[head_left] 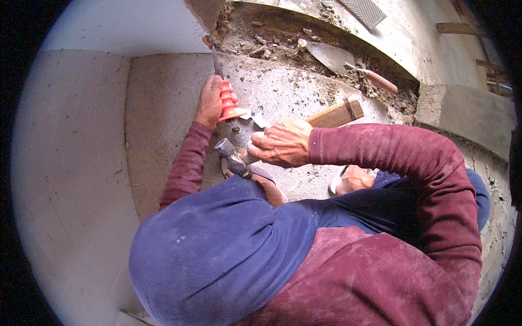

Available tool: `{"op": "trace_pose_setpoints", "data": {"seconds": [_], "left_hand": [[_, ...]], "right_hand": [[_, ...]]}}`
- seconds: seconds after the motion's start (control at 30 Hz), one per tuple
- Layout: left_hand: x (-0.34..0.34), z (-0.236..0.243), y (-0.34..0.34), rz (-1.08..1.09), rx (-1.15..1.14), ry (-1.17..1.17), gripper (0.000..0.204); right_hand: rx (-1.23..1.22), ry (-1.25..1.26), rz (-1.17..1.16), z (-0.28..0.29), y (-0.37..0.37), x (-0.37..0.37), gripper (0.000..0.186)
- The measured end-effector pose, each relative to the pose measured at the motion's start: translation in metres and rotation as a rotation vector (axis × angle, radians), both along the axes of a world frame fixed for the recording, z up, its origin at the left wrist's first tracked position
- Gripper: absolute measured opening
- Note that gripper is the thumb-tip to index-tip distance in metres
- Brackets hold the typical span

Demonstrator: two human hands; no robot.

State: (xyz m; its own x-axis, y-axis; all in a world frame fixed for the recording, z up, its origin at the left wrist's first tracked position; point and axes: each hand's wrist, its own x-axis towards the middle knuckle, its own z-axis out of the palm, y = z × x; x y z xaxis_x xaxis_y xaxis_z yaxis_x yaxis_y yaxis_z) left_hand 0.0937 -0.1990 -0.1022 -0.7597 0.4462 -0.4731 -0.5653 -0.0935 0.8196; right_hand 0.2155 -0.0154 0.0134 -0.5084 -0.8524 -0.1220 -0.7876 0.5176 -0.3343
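Observation:
My left hand (209, 102) grips the orange hand guard of a chisel (228, 103), whose steel shaft points up to the broken edge of the rubble channel (255, 43). My right hand (280, 142) is closed round the handle of a metal-headed hammer (229, 155), which is below and right of the chisel, over my bent legs and sandalled feet. Just beyond my right hand a wooden-handled tool (331, 114) lies on the dusty concrete step (179, 76), its far part partly hidden by that hand.
A trowel (375, 79) with a pinkish handle lies in the rubble. A ribbed grey tile piece (363, 11) rests on the upper ledge (408, 32). A plain wall (76, 163) stands at my left, and a concrete block (462, 114) at the right.

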Motion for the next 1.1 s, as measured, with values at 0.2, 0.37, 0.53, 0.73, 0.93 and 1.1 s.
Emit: {"op": "trace_pose_setpoints", "data": {"seconds": [0.2,0.37,0.53,0.73,0.93,1.1], "left_hand": [[0.011,0.003,0.021,0.104,0.099,-0.032,0.037],[0.010,0.006,0.020,0.113,0.068,-0.030,0.039],[0.005,0.005,0.028,0.147,0.105,-0.077,0.039],[0.008,0.008,0.031,0.155,0.051,-0.091,0.041],[0.003,0.005,0.024,0.150,0.109,-0.081,0.045],[0.002,0.001,0.025,0.117,0.132,-0.097,0.043]], "right_hand": [[0.077,-0.040,-0.007,0.002,0.031,-0.007,0.039],[0.017,-0.043,0.199,0.010,0.041,-0.012,0.033],[-0.068,0.105,0.046,-0.017,0.055,-0.027,0.038],[0.132,-0.052,0.226,0.020,0.049,-0.023,0.033],[0.057,-0.036,0.033,0.006,0.056,-0.008,0.037],[0.099,-0.201,-0.042,0.008,0.073,-0.026,0.033]]}}
